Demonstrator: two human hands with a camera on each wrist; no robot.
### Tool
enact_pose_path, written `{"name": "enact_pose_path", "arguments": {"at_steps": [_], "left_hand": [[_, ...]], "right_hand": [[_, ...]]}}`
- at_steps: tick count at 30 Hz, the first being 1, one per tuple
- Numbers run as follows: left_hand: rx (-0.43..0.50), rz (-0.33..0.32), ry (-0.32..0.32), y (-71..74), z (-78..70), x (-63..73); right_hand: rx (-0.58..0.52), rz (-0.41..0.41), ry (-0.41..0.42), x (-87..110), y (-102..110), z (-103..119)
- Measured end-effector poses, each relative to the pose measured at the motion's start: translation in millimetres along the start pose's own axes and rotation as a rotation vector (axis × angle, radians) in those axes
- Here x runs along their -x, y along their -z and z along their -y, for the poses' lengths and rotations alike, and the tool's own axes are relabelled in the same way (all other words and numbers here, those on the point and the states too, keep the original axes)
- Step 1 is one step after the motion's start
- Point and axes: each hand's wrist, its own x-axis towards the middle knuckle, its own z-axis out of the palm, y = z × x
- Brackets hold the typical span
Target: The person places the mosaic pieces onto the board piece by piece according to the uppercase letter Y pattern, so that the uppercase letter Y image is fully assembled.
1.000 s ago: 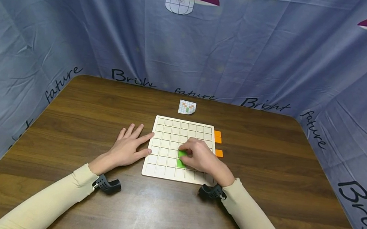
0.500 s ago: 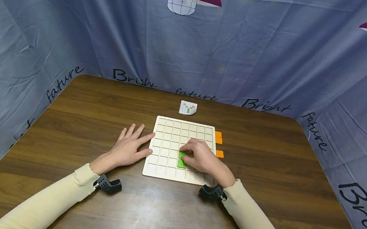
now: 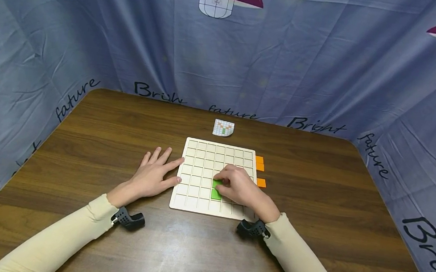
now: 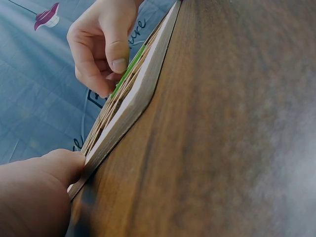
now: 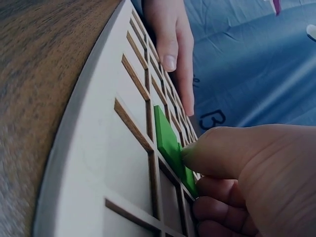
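Note:
A pale wooden grid board (image 3: 189, 202) lies on the table. Two green square tiles sit in one column of its cells, one behind the other. My right hand (image 3: 238, 187) pinches the farther green tile (image 3: 217, 183) between thumb and curled fingers, which partly cover it. The nearer green tile (image 3: 216, 194) shows just in front of the thumb; in the right wrist view this nearer tile (image 5: 167, 136) lies beside the thumb. My left hand (image 3: 150, 176) rests flat with spread fingers at the board's left side, its thumb and forefinger touching the edge.
Several orange tiles (image 3: 260, 163) lie along the board's right edge, one orange tile (image 3: 261, 183) apart from the others. Behind the board is a small paper card (image 3: 223, 128) with a coloured grid pattern. A blue curtain (image 3: 275, 61) surrounds the wooden table (image 3: 318, 179).
The head view has shifted very slightly. Both hands, the board and the tiles keep their places.

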Motion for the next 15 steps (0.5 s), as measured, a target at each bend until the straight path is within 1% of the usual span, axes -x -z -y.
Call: {"name": "enact_pose_path", "arguments": {"at_steps": [5, 9, 15], "left_hand": [[0.002, 0.002, 0.002, -0.1, -0.4, 0.2], [-0.004, 0.002, -0.002, -0.2, -1.3, -0.6], [0.0, 0.0, -0.006, -0.2, -2.0, -2.4]], "right_hand": [[0.027, -0.005, 0.001, 1.9, 3, -1], [0.027, -0.02, -0.019, 5.3, 7, -2], [0.041, -0.039, -0.047, 17.2, 18, -9]]}}
